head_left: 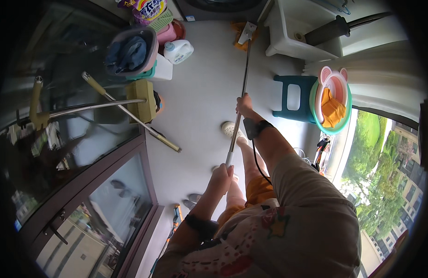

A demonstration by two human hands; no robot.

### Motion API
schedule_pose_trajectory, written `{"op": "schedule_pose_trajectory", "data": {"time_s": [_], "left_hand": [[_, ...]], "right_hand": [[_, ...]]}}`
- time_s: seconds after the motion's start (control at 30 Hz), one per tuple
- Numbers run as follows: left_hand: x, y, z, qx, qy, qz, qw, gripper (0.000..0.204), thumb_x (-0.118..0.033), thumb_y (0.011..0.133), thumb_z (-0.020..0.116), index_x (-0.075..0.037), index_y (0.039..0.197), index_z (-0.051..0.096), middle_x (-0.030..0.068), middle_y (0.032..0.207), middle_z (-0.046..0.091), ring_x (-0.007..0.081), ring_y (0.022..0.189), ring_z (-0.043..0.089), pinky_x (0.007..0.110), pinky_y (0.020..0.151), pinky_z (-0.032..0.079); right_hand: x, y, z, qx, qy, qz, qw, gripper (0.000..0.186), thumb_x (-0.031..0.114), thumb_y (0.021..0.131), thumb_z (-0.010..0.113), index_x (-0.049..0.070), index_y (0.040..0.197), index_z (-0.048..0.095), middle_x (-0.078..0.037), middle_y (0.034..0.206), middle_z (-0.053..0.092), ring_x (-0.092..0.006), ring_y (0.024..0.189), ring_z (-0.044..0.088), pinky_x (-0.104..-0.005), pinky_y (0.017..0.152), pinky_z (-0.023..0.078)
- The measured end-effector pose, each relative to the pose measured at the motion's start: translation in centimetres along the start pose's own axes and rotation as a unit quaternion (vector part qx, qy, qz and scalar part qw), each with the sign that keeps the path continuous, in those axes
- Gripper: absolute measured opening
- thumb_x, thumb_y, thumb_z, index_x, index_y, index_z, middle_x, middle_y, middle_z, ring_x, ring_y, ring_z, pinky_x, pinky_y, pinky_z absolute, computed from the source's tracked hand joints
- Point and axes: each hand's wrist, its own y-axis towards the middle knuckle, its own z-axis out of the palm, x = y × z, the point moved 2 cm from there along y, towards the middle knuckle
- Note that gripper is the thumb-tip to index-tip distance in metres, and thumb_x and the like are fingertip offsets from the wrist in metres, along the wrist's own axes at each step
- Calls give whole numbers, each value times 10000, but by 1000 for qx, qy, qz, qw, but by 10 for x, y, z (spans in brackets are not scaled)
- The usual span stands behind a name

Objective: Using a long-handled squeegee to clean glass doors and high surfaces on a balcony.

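Note:
My left hand [222, 177] is closed round the white grip at the near end of a long silver mop pole [244, 69]. Higher up, my right hand [244, 104] is wrapped round the metal part of the same pole. The pole reaches to a white mop plate [247, 33] with an orange cloth [239, 39] under it, on the grey floor [195, 92] at the top of the view, beside a white sink [278, 37]. One cream clog [228, 130] shows below my right hand; the other is mostly hidden behind my left hand.
On the left are a basin of dark clothes [130, 53], a white bottle [178, 52], a dustpan [140, 109], a loose pole [165, 141] and a framed glass door [143, 171]. On the right stands a teal stool [283, 109] with stacked basins [343, 123]. A dark appliance [218, 9] stands ahead.

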Motion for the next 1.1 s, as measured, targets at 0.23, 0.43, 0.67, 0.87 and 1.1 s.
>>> {"op": "schedule_pose_trajectory", "data": {"time_s": [0.23,0.43,0.67,0.87,1.1], "left_hand": [[42,-15,-19,-34,109,38,993,316,-311,924,497,-12,822,486,219,696,585,424,677,573,493,604,466],[58,-58,-16,-26,61,-37,997,353,-332,927,485,8,835,493,250,725,596,461,714,573,510,619,463],[120,-145,26,32,16,-92,995,352,-336,922,484,8,852,519,267,780,597,466,779,565,532,641,442],[132,-203,36,57,111,28,992,206,-216,927,469,-35,858,539,185,780,570,364,704,592,464,614,469],[237,-366,48,88,313,64,943,136,-210,849,579,-91,884,523,100,801,545,237,664,603,373,570,499]], "right_hand": [[-25,-17,2,23,142,145,979,91,71,842,418,-9,884,414,-113,606,475,-228,457,533,-414,392,496],[-44,-47,34,142,97,166,971,79,61,852,438,-10,880,417,-118,653,468,-243,470,536,-487,429,531],[-133,-122,57,61,171,326,928,216,225,919,359,56,869,483,-86,670,507,-225,493,557,-400,456,534],[-225,-152,81,74,106,334,934,669,533,934,207,-28,1116,523,-173,878,613,-281,606,611,-355,527,514],[-423,-283,191,57,361,476,800,559,603,798,466,119,1063,552,-132,948,565,-333,847,568,-540,672,460]]}}
